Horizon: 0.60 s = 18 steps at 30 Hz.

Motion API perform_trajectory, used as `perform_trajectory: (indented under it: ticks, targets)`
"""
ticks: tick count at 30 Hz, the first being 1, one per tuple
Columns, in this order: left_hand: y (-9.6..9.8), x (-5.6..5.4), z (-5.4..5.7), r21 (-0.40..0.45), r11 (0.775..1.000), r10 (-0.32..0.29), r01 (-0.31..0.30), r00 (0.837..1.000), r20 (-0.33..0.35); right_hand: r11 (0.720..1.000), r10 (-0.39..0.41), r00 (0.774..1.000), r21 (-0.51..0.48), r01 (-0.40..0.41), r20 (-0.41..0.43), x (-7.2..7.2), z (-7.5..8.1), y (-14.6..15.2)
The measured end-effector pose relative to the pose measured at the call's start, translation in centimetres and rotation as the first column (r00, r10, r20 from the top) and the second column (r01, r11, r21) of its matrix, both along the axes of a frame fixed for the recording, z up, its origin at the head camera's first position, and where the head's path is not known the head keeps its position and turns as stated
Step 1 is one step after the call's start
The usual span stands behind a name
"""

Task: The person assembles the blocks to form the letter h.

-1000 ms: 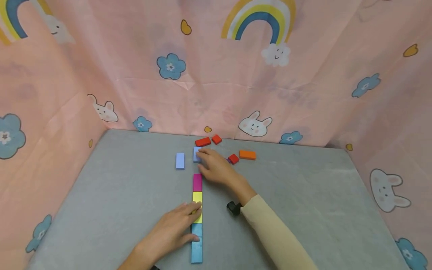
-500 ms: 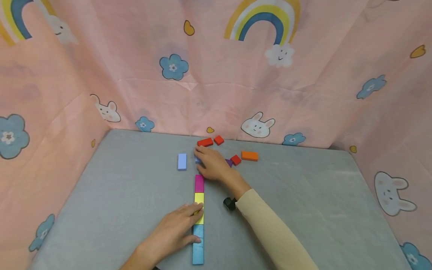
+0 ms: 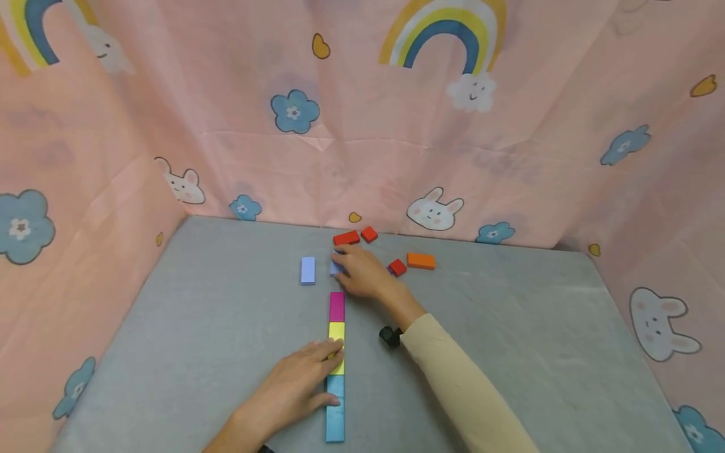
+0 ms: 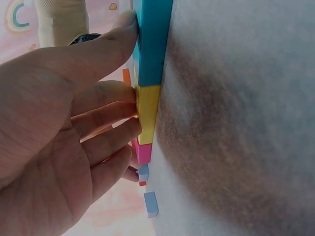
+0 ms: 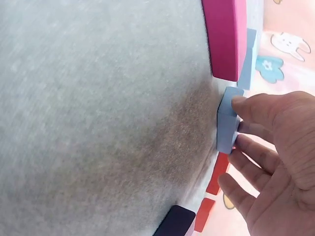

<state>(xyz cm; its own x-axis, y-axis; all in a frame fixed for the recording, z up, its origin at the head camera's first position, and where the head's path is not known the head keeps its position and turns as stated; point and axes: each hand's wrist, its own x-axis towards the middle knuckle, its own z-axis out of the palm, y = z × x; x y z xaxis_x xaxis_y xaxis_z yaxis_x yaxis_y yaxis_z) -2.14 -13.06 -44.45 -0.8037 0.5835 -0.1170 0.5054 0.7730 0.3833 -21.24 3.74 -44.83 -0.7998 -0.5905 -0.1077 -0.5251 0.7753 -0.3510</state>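
A straight row on the grey surface runs from a turquoise block (image 3: 335, 423) through yellow (image 3: 337, 330) to a magenta block (image 3: 337, 307). My left hand (image 3: 291, 384) lies over this row, thumb on the turquoise block and extended fingers on the yellow part. Beyond the magenta end, my right hand (image 3: 362, 272) pinches a light blue block (image 5: 227, 129), with the thumb at its near end and fingertips at its far side. A gap separates that block from the magenta one. Another light blue block (image 3: 308, 270) lies to its left.
Behind the right hand are a red block (image 3: 347, 238) and a smaller red one (image 3: 369, 234). To its right lie another small red block (image 3: 398, 267), an orange block (image 3: 421, 261) and a partly hidden purple piece (image 3: 389, 270). Pink patterned cloth (image 3: 362, 157) hangs around the table.
The light blue block under my right hand has come slightly nearer to the magenta block. My left hand stays on the row. The head view has shifted a little.
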Motion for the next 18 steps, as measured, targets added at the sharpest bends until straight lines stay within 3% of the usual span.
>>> perform_trajectory:
  ticks: [8,18]
  targets:
    - [0.1,-0.12,0.05,-0.003,1.0,0.002,-0.002,1.0,0.022,1.0,0.028,0.999,0.002,-0.028,-0.035,0.02,0.15,0.38]
    - [-0.08,-0.11,0.16,0.002,1.0,0.009,-0.009,0.999,0.031,0.999,0.03,0.999,-0.032,-0.028,0.04,0.54,0.71,0.84]
